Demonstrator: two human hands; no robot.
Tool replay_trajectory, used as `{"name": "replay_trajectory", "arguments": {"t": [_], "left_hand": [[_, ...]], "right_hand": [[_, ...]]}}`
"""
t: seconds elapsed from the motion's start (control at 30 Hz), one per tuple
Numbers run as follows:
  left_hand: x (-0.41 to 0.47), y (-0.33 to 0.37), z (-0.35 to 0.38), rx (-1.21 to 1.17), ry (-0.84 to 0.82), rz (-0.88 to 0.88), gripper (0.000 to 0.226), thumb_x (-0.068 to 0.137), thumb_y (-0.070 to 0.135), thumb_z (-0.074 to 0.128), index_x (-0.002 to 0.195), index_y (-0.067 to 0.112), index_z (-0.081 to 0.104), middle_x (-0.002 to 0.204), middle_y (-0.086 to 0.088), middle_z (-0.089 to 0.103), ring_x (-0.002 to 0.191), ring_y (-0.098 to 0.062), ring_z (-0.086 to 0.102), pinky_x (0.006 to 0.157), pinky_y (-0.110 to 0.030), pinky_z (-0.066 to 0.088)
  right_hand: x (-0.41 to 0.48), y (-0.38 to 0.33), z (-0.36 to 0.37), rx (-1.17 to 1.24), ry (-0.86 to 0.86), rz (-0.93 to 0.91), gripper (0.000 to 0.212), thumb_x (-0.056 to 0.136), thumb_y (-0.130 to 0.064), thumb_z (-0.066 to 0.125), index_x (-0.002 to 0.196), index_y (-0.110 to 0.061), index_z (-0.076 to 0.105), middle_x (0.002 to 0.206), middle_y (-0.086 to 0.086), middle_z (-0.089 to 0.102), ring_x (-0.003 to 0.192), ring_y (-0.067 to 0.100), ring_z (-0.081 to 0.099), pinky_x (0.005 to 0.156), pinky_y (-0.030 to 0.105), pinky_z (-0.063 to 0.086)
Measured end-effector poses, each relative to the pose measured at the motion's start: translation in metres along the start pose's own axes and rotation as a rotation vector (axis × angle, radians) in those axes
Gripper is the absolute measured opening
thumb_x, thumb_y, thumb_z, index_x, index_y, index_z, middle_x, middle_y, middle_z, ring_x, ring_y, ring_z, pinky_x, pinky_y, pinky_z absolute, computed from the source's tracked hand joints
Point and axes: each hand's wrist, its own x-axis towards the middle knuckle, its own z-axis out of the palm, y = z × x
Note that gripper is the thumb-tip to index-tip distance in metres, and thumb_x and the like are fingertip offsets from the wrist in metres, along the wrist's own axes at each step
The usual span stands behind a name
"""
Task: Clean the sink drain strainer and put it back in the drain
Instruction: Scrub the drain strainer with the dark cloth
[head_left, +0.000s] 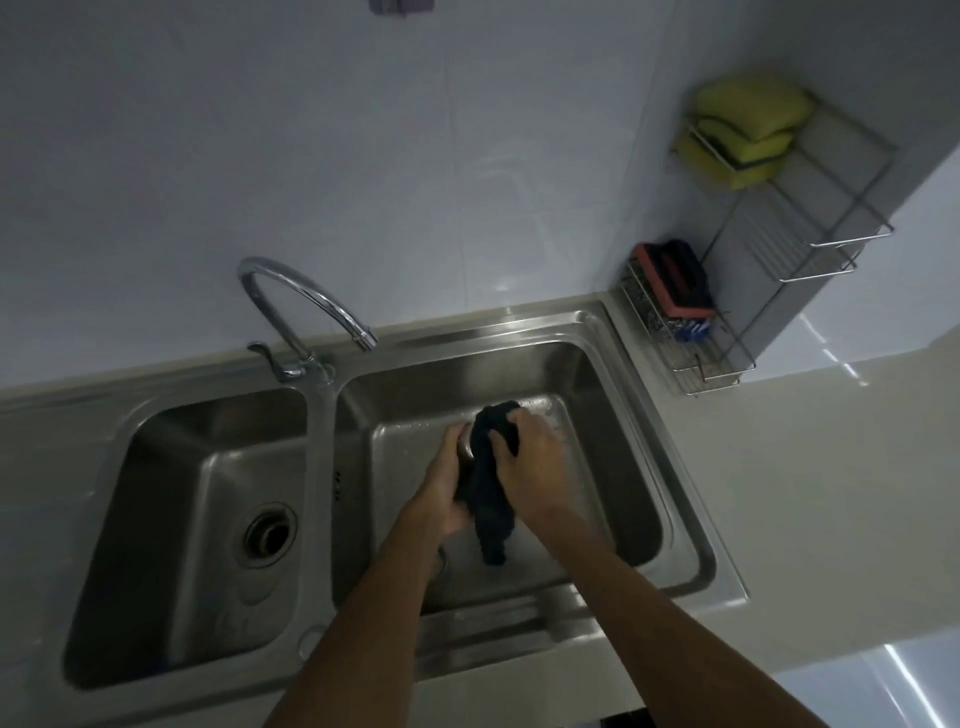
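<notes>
Over the right basin (613, 457) of a steel double sink, both my hands meet. My left hand (447, 483) grips a small metal drain strainer (466, 448), of which only a shiny sliver shows between fingers and cloth. My right hand (530, 457) presses a dark cloth (491, 499) against the strainer; the cloth's tail hangs down toward the basin floor. The right basin's drain (441, 564) is mostly hidden behind my left forearm. The left basin's drain (267, 535) is an open round hole.
A curved chrome faucet (306, 312) stands behind the divider, its spout over the right basin's back edge. A wire rack (691, 343) on the counter's right corner holds a red-and-black scrub brush (675, 278); yellow sponges (743, 130) sit in an upper rack. Tiled wall behind.
</notes>
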Motion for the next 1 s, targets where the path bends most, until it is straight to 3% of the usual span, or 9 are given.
{"name": "replay_trajectory", "arguments": {"t": [0.1,0.23,0.37,0.43,0.57,0.67,0.8,0.9,1.0], "left_hand": [[-0.001,0.006,0.004,-0.027,0.015,0.035,0.065,0.085,0.071,0.056,0.090,0.013,0.084,0.096,-0.016,0.076,0.079,-0.029,0.075,0.068,-0.035,0.061],[-0.008,0.007,0.013,-0.004,0.015,0.055,0.062,0.085,0.066,0.064,0.103,0.009,0.082,0.114,-0.021,0.076,0.093,-0.031,0.077,0.079,-0.043,0.064],[-0.008,0.014,0.011,-0.087,0.008,0.048,0.068,0.091,0.071,0.051,0.095,0.011,0.084,0.098,-0.017,0.078,0.084,-0.029,0.078,0.070,-0.035,0.061],[-0.006,0.010,0.008,-0.066,0.015,0.032,0.070,0.091,0.072,0.051,0.098,0.011,0.082,0.102,-0.018,0.077,0.095,-0.032,0.074,0.088,-0.042,0.060],[-0.005,-0.004,0.003,0.273,0.243,0.284,0.052,0.081,0.053,0.081,0.113,0.013,0.072,0.111,-0.012,0.071,0.095,-0.021,0.072,0.077,-0.038,0.061],[-0.005,-0.002,0.000,0.657,0.370,0.552,0.108,0.072,0.034,0.093,0.159,0.014,0.033,0.149,-0.004,0.054,0.134,-0.019,0.054,0.108,-0.039,0.049],[-0.012,0.000,0.000,0.868,0.211,0.758,0.126,0.064,0.050,0.088,0.163,0.034,0.012,0.126,0.022,0.063,0.113,0.004,0.063,0.095,-0.016,0.049],[-0.014,0.006,0.008,1.014,0.200,0.827,0.128,0.067,0.030,0.093,0.160,0.040,0.006,0.115,0.038,0.061,0.105,0.012,0.062,0.091,-0.008,0.047],[-0.020,0.014,0.016,1.103,0.210,0.878,0.126,0.070,0.029,0.093,0.160,0.038,0.006,0.118,0.031,0.064,0.103,0.008,0.062,0.082,-0.001,0.044]], "right_hand": [[-0.014,-0.008,0.007,-0.025,-0.043,-0.164,0.012,0.098,-0.016,0.059,0.109,-0.010,0.059,0.106,0.005,0.061,0.091,0.018,0.060,0.078,0.020,0.044],[0.017,-0.007,-0.013,0.043,0.068,0.089,0.016,0.101,-0.019,0.055,0.108,-0.005,0.061,0.104,0.012,0.066,0.096,0.025,0.064,0.086,0.037,0.053],[-0.004,-0.016,0.000,-0.041,-0.049,-0.144,0.014,0.099,-0.018,0.057,0.108,-0.008,0.058,0.103,0.008,0.064,0.092,0.022,0.061,0.078,0.024,0.044],[0.006,-0.011,-0.002,-0.109,-0.134,-0.186,0.017,0.098,-0.016,0.058,0.111,-0.006,0.058,0.108,0.012,0.065,0.097,0.026,0.061,0.080,0.025,0.042],[0.047,-0.004,-0.036,-0.232,-0.166,-0.019,0.028,0.097,-0.019,0.062,0.121,-0.004,0.063,0.121,0.016,0.068,0.113,0.032,0.062,0.097,0.035,0.045],[0.042,-0.009,-0.049,-0.173,-0.189,-0.108,0.028,0.090,-0.022,0.072,0.116,-0.013,0.068,0.115,0.007,0.070,0.106,0.022,0.066,0.096,0.035,0.051],[0.035,-0.022,-0.039,-0.261,-0.266,-0.287,0.024,0.086,-0.012,0.071,0.109,-0.018,0.077,0.105,0.004,0.077,0.095,0.021,0.069,0.091,0.030,0.051],[0.039,-0.023,-0.034,-0.430,-0.267,-0.329,0.026,0.091,-0.012,0.062,0.112,-0.018,0.076,0.106,0.008,0.075,0.096,0.028,0.068,0.085,0.029,0.047],[0.039,-0.026,-0.032,-0.610,-0.286,-0.334,0.023,0.093,-0.011,0.056,0.110,-0.015,0.071,0.101,0.011,0.072,0.092,0.031,0.069,0.081,0.036,0.054]]}}
